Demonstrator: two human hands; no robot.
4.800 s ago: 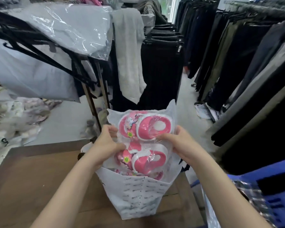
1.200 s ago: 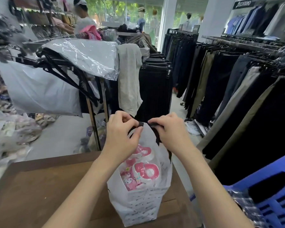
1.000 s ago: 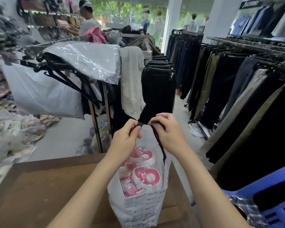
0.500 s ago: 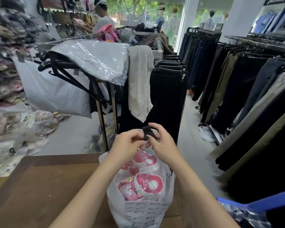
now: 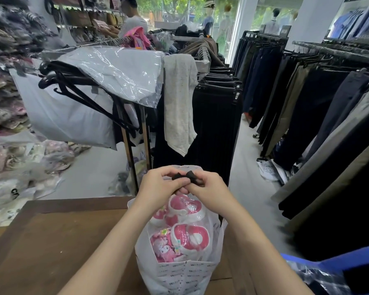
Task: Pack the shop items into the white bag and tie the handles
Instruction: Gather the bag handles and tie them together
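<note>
Head view shows the left hand (image 5: 158,186) and right hand (image 5: 205,189) pinched shut on the black handles (image 5: 184,176) between them, knotting these just above the white bag (image 5: 179,277) so the pink packaged items (image 5: 185,235) below stay inside on the worktop (image 5: 51,241).

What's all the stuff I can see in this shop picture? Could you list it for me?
bag: one, white with small print, standing on the table's near edge
slippers: several, pink and white, wrapped in clear plastic, inside the bag
handles: black, bunched above the bag, pinched between both hands
table: one, brown wood, bottom left
towel: one, pale grey, draped over a rack behind the bag
hangers: a bundle, black, on the left rack
trousers: many, dark, on racks to the right
basket: one, blue, bottom right
left hand: grip on the handles
right hand: grip on the handles
</note>
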